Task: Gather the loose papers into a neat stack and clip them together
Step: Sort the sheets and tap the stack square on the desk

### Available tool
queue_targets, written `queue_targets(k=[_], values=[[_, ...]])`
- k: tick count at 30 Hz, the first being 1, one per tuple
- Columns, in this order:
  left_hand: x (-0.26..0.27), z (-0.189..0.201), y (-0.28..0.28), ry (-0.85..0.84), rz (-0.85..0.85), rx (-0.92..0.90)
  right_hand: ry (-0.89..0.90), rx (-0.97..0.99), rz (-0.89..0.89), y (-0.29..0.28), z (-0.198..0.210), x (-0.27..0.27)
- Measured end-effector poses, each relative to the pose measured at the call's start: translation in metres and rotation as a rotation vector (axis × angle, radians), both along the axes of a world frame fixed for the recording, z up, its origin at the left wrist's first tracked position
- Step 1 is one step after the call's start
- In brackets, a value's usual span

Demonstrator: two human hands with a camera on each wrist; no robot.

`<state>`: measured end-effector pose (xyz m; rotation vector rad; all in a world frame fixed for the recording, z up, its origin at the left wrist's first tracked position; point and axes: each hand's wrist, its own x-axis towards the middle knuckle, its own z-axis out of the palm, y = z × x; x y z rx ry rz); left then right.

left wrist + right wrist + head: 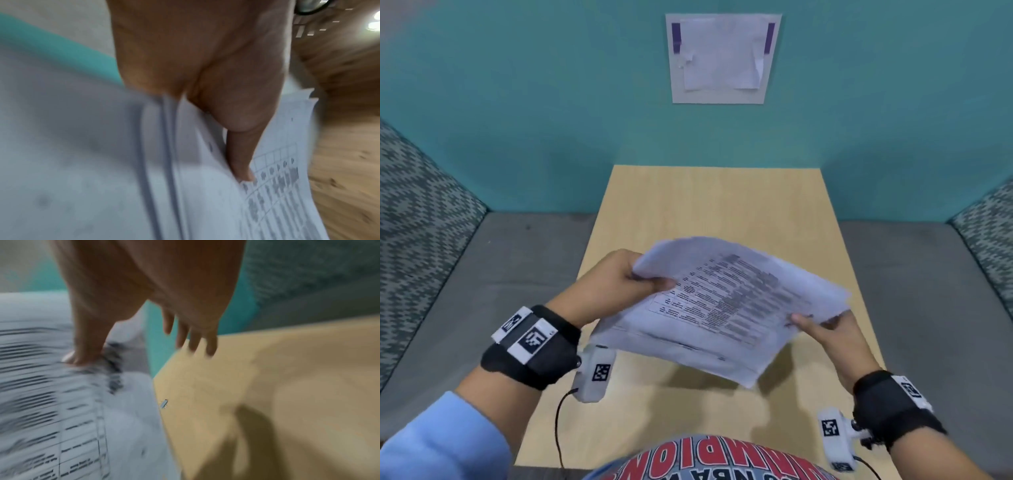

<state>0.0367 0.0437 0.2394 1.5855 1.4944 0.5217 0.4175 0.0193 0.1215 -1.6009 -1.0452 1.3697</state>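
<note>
A loose sheaf of printed papers hangs tilted above the light wooden table, its edges uneven. My left hand grips the sheaf's left end, thumb on top and fingers hidden beneath. In the left wrist view the left thumb presses on a printed sheet. My right hand pinches the near right edge, thumb on top. In the right wrist view the right thumb sits on the papers, with blurred straight fingers beside the sheets. A small grey object, perhaps a clip, lies on the table.
A teal wall stands behind the table, with a sheet taped to a panel on it. Grey bench seats with patterned cushions flank the table on both sides. Bare tabletop shows beyond and below the sheaf.
</note>
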Motion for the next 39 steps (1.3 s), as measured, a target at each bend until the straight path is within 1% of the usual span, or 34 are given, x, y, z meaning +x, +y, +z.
queue_targets(k=[1,2,3,4,6,8,9,11,13,14,15,17,18,19,21,22,23,25,26,28,30,32,33,36,37,39], values=[[-0.002,-0.004,-0.003,-0.092,0.063,-0.043,0.132,-0.04,0.037,-0.001,0.001,0.001],[-0.002,-0.007,-0.007,-0.166,0.106,-0.07,0.198,-0.053,0.067,-0.002,0.003,0.001],[-0.001,-0.01,-0.011,-0.221,0.13,-0.079,0.219,-0.027,0.093,-0.003,0.009,-0.002],[0.001,-0.014,-0.015,-0.268,0.137,-0.073,0.195,0.023,0.102,-0.003,0.015,-0.004],[0.003,-0.024,-0.02,-0.291,0.167,-0.033,0.109,0.129,0.068,-0.003,0.026,-0.004],[0.004,-0.037,-0.024,-0.244,0.203,0.007,0.043,0.219,0.04,-0.005,0.029,0.001],[0.004,-0.047,-0.025,-0.219,0.212,0.015,0.007,0.221,0.033,-0.008,0.029,0.0],[0.009,-0.073,-0.031,-0.246,0.222,-0.023,-0.084,0.17,0.007,-0.014,0.013,-0.004],[0.013,-0.109,-0.04,-0.293,0.21,-0.131,-0.168,0.066,-0.029,-0.017,-0.014,-0.009],[0.015,-0.128,-0.044,-0.278,0.203,-0.191,-0.206,0.009,-0.021,-0.017,-0.03,-0.011],[0.016,-0.144,-0.048,-0.24,0.204,-0.238,-0.258,-0.038,0.031,-0.018,-0.044,-0.012],[0.009,-0.174,-0.053,-0.202,0.258,-0.288,-0.332,-0.039,0.169,-0.023,-0.062,-0.014],[0.005,-0.184,-0.054,-0.207,0.291,-0.291,-0.342,-0.028,0.191,-0.022,-0.064,-0.014],[0.002,-0.189,-0.053,-0.21,0.306,-0.273,-0.331,-0.029,0.163,-0.02,-0.063,-0.012],[0.003,-0.182,-0.052,-0.198,0.312,-0.213,-0.323,-0.025,0.077,-0.015,-0.061,-0.004],[0.002,-0.177,-0.052,-0.198,0.317,-0.188,-0.326,-0.003,0.071,-0.014,-0.058,0.001],[0.001,-0.174,-0.051,-0.2,0.311,-0.164,-0.352,0.036,0.118,-0.013,-0.057,0.008],[-0.002,-0.168,-0.053,-0.224,0.246,-0.136,-0.389,0.091,0.23,-0.013,-0.051,0.017],[-0.005,-0.166,-0.053,-0.242,0.227,-0.125,-0.377,0.096,0.255,-0.014,-0.049,0.022],[-0.008,-0.162,-0.054,-0.238,0.233,-0.095,-0.342,0.089,0.237,-0.018,-0.042,0.026],[-0.009,-0.159,-0.052,-0.195,0.227,-0.053,-0.357,0.09,0.233,-0.019,-0.036,0.024],[-0.006,-0.149,-0.048,-0.075,0.168,0.023,-0.389,0.091,0.26,-0.017,-0.032,0.021],[-0.002,-0.139,-0.046,0.017,0.108,0.07,-0.41,0.086,0.267,-0.017,-0.03,0.02],[0.019,-0.117,-0.039,0.418,-0.145,0.251,-0.448,0.078,0.267,-0.015,-0.029,0.022],[0.03,-0.113,-0.037,0.517,-0.223,0.309,-0.455,0.074,0.271,-0.015,-0.029,0.022],[0.056,-0.112,-0.033,0.64,-0.331,0.387,-0.458,0.072,0.284,-0.015,-0.027,0.023]])
